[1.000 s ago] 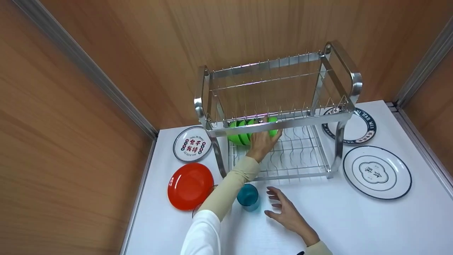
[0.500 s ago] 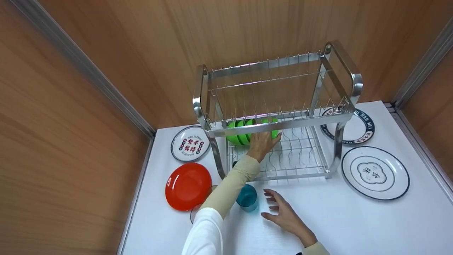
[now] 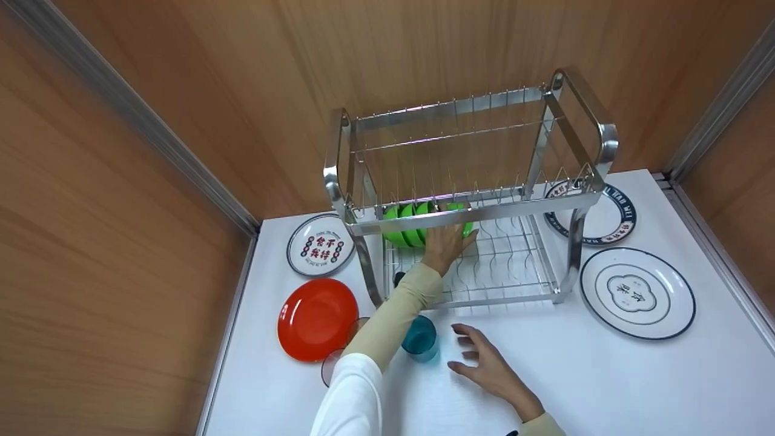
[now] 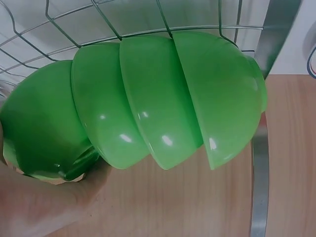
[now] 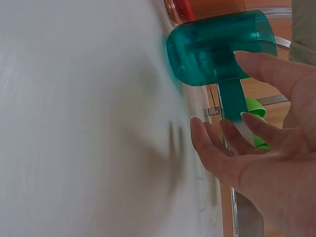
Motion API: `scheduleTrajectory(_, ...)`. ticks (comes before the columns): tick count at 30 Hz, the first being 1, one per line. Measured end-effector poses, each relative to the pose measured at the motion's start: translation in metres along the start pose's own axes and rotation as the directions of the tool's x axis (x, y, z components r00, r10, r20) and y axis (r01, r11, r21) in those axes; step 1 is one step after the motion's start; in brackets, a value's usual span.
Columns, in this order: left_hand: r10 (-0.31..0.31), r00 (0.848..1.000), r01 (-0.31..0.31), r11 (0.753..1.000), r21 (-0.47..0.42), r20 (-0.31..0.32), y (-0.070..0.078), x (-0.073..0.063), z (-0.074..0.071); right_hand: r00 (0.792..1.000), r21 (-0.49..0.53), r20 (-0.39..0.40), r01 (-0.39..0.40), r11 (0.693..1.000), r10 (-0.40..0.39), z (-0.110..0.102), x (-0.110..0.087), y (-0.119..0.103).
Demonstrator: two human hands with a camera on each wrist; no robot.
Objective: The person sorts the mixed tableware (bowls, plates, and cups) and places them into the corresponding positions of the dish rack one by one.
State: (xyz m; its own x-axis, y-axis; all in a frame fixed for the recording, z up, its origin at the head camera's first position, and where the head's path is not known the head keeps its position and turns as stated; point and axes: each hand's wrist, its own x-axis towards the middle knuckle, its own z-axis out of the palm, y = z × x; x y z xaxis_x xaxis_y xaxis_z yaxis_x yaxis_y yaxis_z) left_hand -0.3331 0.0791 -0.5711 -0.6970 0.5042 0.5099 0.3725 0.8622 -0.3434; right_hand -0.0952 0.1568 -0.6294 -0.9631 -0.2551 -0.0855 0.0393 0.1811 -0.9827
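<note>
Inside the lower tier of the metal dish rack [image 3: 418, 222], my left hand [image 3: 445, 245] grips a green bowl [image 4: 42, 116]. Several more green bowls [image 4: 165, 98] stand on edge in a row to its left, tilted against the wires. Part of the gripped bowl is hidden behind my hand and the rack's front bar. Over the table in front, my right hand [image 3: 493, 369] has its fingers spread and loosely bent, holding nothing. Close beside it, to the left, is a teal cup [image 3: 419, 338], upright and apart from the fingers.
A red plate [image 3: 318, 320] and a small printed plate [image 3: 321, 245] lie left of the rack. Reddish clear glasses [image 3: 330, 368] are partly hidden by my left sleeve. At right lie a black-rimmed plate [image 3: 626, 209] and a larger white plate [image 3: 666, 297]. Wooden panels enclose the table.
The left hand stays on the bowl in the rack with little movement. The right hand hovers in nearly the same place. The whole head view has shifted slightly.
</note>
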Motion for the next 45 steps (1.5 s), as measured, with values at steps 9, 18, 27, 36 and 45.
scheduleTrajectory(9, 0.001, 0.996, -0.007, 0.998, 0.066, 0.086, 0.003, 0.001, 0.001, 1.0, -0.003, 0.005, -0.025, 1.0, 0.025, 0.0, 0.0, 0.001)
scheduleTrajectory(18, 0.003, 0.991, -0.011, 0.998, 0.063, 0.131, 0.002, 0.004, 0.003, 1.0, -0.025, 0.001, -0.025, 0.999, 0.025, -0.001, -0.001, 0.003)
scheduleTrajectory(27, 0.064, 0.986, -0.084, 0.988, 0.129, 0.153, -0.002, -0.002, 0.001, 1.0, -0.046, -0.005, -0.016, 0.999, 0.016, -0.001, -0.002, 0.004)
scheduleTrajectory(36, 0.075, 0.962, -0.104, 0.99, 0.098, 0.264, -0.005, 0.005, -0.001, 1.0, -0.051, -0.004, -0.006, 0.999, 0.006, -0.003, -0.002, 0.005)
scheduleTrajectory(45, 0.051, 0.979, -0.079, 0.988, 0.134, 0.198, -0.011, 0.003, 0.004, 1.0, -0.062, 0.025, -0.005, 0.998, 0.007, -0.001, -0.002, 0.004)
